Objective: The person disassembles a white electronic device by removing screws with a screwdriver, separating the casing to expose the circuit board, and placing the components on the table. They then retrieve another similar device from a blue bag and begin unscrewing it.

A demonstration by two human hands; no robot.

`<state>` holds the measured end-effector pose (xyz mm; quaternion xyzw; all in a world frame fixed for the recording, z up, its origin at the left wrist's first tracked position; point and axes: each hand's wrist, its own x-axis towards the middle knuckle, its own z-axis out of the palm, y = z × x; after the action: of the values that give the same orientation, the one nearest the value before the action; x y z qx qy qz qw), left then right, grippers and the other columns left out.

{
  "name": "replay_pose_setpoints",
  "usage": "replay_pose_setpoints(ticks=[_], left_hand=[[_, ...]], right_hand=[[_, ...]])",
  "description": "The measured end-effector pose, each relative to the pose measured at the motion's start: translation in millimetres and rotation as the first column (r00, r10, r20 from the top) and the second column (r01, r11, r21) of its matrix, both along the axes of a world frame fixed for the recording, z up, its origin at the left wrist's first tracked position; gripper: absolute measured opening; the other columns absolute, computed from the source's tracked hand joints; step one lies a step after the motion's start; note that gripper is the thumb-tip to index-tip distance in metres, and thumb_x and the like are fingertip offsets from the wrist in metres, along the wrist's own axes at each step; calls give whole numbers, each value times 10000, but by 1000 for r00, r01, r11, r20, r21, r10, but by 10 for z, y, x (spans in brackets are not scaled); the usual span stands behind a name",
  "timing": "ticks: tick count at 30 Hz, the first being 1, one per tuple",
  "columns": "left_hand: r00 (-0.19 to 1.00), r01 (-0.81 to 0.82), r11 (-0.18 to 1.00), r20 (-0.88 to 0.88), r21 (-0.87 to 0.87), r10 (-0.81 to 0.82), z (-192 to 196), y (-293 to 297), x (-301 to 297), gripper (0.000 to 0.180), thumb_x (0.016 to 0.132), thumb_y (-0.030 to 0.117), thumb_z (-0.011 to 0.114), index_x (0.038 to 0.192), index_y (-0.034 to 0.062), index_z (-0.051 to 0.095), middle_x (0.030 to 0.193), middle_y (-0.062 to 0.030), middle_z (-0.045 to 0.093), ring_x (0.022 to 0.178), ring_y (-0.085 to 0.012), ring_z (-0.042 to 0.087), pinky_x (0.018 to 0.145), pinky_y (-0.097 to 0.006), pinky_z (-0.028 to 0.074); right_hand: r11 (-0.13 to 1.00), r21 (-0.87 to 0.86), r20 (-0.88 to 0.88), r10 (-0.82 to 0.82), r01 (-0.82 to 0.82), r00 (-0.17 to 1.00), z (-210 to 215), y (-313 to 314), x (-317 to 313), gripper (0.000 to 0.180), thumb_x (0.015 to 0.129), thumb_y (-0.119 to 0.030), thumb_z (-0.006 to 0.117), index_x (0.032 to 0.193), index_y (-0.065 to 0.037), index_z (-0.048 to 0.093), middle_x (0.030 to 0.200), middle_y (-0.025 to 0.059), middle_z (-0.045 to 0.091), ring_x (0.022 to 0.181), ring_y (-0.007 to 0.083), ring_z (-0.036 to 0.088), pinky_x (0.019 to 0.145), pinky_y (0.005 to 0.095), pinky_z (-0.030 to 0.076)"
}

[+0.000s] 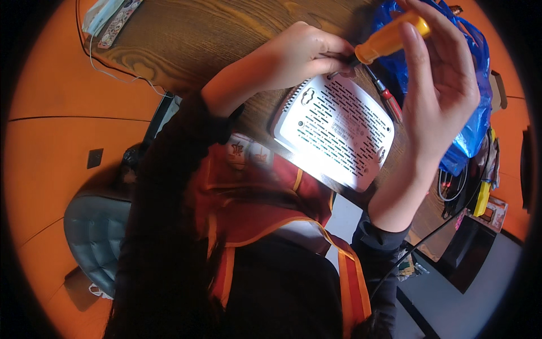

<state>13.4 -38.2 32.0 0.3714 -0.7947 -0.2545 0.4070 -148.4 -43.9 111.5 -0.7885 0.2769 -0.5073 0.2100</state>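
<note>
A white vented box like a router lies with its slotted underside up at the table's near edge. My right hand grips the yellow handle of a screwdriver between thumb and fingers, its other fingers curled loosely. The shaft slants down and left to the box's far corner, where a screw hole seems to be. My left hand is closed about the shaft close to its tip, hiding part of it. Beside the box's far right edge lies a second screwdriver with a red handle.
A crumpled blue plastic bag sits right of my right hand. Cables and a yellow-handled tool lie below it. At the far left of the wooden table are a face mask and a patterned strip. A padded chair stands left.
</note>
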Motion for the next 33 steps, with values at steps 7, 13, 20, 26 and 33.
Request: replay_pose_setpoints(ticks=[7,13,20,26,33], left_hand=[[958,-121,977,-236,176,161,-55,115,-87,185,779,18,619,953,-47,615,809,-108,667,746,-123,647,679,-218,517],[889,-284,943,-320,175,327,-124,199,-278,117,772,-7,628,883,-42,615,780,-89,658,733,-109,637,667,-213,513],[978,-138,983,-140,120,154,-129,106,-155,193,795,10,600,976,-59,602,870,-111,657,744,-124,638,672,-216,517],[978,-169,980,-104,106,180,-83,136,-125,171,787,63,633,922,-43,635,813,-107,671,765,-136,650,701,-232,519],[992,-59,971,-99,230,84,19,72,-41,144,774,68,652,885,-23,647,818,-110,672,771,-146,654,713,-239,522]], right_hand=[[998,-54,242,-15,29,970,-174,-17,206,397,723,74,639,1109,4,574,999,43,593,818,77,540,703,190,440],[971,79,395,176,-224,902,-291,-159,73,461,754,88,586,1199,10,493,1016,77,586,890,103,543,772,223,437],[987,57,414,117,-153,903,-376,-101,55,451,768,79,565,1202,-9,476,1060,73,559,913,140,559,808,258,450],[993,15,382,103,-118,918,-390,-80,68,501,770,73,561,1247,-9,429,1157,88,514,976,172,560,835,299,464],[987,19,418,139,-161,898,-385,-89,44,562,756,87,555,1282,-5,378,1275,122,435,1002,182,549,860,297,471]])
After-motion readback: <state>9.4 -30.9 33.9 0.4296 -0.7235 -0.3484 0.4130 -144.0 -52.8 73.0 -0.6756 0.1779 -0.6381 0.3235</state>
